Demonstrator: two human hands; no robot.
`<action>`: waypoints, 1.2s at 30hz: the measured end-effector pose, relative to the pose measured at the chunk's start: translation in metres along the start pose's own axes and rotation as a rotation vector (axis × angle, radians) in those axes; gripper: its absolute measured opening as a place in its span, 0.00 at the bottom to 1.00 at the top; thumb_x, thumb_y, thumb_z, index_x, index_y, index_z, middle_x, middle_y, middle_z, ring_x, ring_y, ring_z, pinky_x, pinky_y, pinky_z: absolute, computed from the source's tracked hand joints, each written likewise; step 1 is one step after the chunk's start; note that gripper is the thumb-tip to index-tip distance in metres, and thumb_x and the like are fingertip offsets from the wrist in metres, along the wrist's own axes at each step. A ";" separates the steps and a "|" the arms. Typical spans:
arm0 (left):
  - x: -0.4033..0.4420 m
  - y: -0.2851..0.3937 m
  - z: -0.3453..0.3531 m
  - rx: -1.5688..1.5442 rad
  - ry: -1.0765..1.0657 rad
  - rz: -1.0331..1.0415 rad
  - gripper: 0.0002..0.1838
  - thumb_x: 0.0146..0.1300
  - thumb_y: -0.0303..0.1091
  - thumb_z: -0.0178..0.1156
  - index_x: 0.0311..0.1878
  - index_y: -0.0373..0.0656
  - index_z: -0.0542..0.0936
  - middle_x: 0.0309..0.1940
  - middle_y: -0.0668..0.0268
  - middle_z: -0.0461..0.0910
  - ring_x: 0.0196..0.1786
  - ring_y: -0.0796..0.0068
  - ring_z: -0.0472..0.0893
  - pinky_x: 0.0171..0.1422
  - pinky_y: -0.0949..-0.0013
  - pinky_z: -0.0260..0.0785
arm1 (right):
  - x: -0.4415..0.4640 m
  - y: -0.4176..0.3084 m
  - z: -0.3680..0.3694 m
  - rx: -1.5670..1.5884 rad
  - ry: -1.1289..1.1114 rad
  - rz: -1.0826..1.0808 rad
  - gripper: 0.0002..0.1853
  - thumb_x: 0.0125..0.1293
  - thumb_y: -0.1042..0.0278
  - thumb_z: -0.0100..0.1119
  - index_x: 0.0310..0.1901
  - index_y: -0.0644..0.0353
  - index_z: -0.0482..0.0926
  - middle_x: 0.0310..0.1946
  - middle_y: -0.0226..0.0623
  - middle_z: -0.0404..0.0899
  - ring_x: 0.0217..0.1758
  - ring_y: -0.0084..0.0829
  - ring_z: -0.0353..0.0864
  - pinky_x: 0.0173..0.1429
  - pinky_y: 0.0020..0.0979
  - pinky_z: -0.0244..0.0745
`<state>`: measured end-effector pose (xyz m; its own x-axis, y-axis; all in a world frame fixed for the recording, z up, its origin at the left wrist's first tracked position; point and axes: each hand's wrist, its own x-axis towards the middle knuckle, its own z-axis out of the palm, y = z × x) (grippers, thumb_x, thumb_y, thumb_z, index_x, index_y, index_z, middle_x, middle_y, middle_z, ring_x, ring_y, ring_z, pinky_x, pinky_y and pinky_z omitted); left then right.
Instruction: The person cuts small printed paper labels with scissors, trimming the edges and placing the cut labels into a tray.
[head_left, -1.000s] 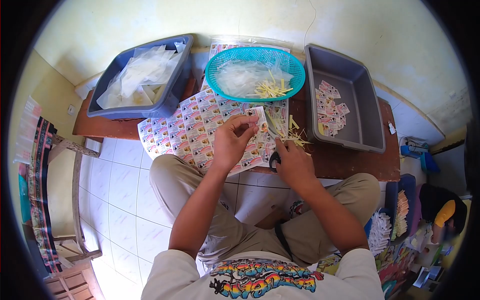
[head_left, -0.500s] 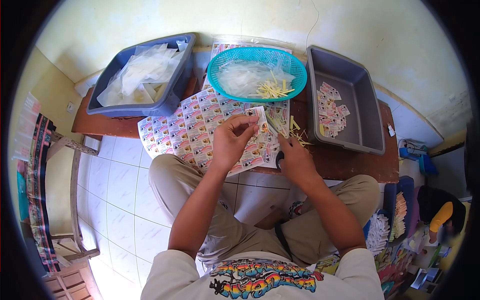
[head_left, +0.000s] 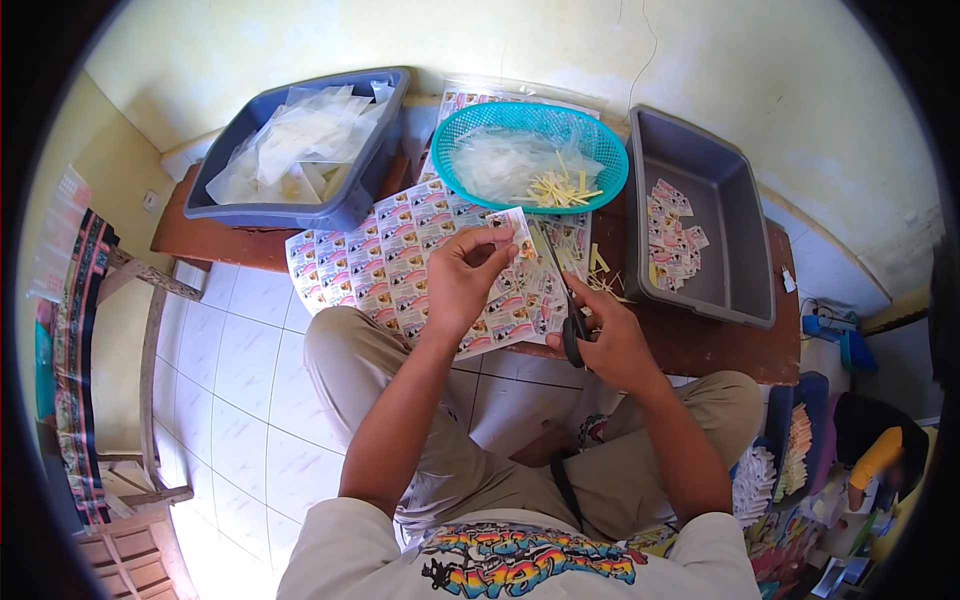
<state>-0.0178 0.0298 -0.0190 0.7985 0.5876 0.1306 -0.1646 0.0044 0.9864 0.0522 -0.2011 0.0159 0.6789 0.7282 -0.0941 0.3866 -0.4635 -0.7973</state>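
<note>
Between the thumb and fingers of my left hand [head_left: 468, 272] is a small printed label [head_left: 518, 232], held upright over the bench. My right hand [head_left: 608, 342] grips black-handled scissors [head_left: 572, 318], their blades pointing up and away, just right of the label and apart from it. Below both hands lie large sheets printed with rows of the same labels [head_left: 385, 265]. Thin yellowish paper strips [head_left: 600, 265] are scattered on the bench beside the scissors.
A turquoise basket [head_left: 445, 175] holds clear plastic pieces and yellow strips. The blue-grey tub [head_left: 360, 205] at left holds translucent bags; the grey tub [head_left: 745, 305] at right holds cut labels. All stand on a brown bench [head_left: 720, 350]. Another person [head_left: 880, 440] is at far right.
The scissors have swung away from the label, and my right hand has shifted slightly right and down. My left hand still pinches the label. The view has moved a little.
</note>
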 end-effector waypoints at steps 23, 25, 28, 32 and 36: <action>0.004 -0.003 0.010 0.033 -0.007 -0.029 0.14 0.66 0.21 0.75 0.54 0.34 0.87 0.43 0.61 0.91 0.46 0.77 0.89 0.52 0.72 0.84 | 0.002 -0.003 -0.001 0.551 -0.127 -0.068 0.47 0.66 0.68 0.80 0.83 0.58 0.65 0.57 0.40 0.76 0.55 0.25 0.80 0.61 0.30 0.82; 0.004 -0.003 0.010 0.005 -0.004 -0.034 0.15 0.66 0.21 0.75 0.54 0.34 0.87 0.43 0.61 0.91 0.45 0.77 0.89 0.52 0.72 0.84 | 0.002 -0.003 0.000 0.555 -0.128 -0.056 0.47 0.66 0.68 0.80 0.83 0.57 0.65 0.57 0.40 0.76 0.55 0.25 0.80 0.61 0.30 0.82; 0.004 -0.002 0.010 -0.011 0.007 -0.027 0.14 0.66 0.21 0.75 0.54 0.34 0.87 0.43 0.61 0.91 0.45 0.77 0.89 0.52 0.72 0.84 | 0.004 -0.002 0.001 0.561 -0.126 -0.054 0.47 0.65 0.68 0.81 0.83 0.57 0.65 0.57 0.40 0.75 0.55 0.25 0.80 0.61 0.30 0.82; 0.004 -0.002 0.010 -0.002 -0.003 -0.024 0.14 0.66 0.21 0.75 0.54 0.34 0.87 0.43 0.62 0.91 0.46 0.76 0.89 0.52 0.72 0.85 | 0.005 -0.002 0.002 0.585 -0.129 -0.058 0.47 0.65 0.68 0.81 0.83 0.57 0.65 0.57 0.39 0.75 0.55 0.27 0.81 0.61 0.30 0.82; 0.004 -0.003 0.010 0.012 -0.025 -0.014 0.13 0.66 0.20 0.75 0.53 0.34 0.88 0.44 0.62 0.90 0.47 0.76 0.90 0.53 0.71 0.85 | 0.005 0.000 0.003 0.552 -0.134 -0.074 0.48 0.65 0.69 0.80 0.83 0.56 0.64 0.58 0.38 0.73 0.56 0.27 0.80 0.60 0.29 0.82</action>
<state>-0.0083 0.0237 -0.0207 0.8146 0.5676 0.1194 -0.1466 0.0024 0.9892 0.0533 -0.1960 0.0141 0.5637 0.8228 -0.0726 0.0222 -0.1029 -0.9944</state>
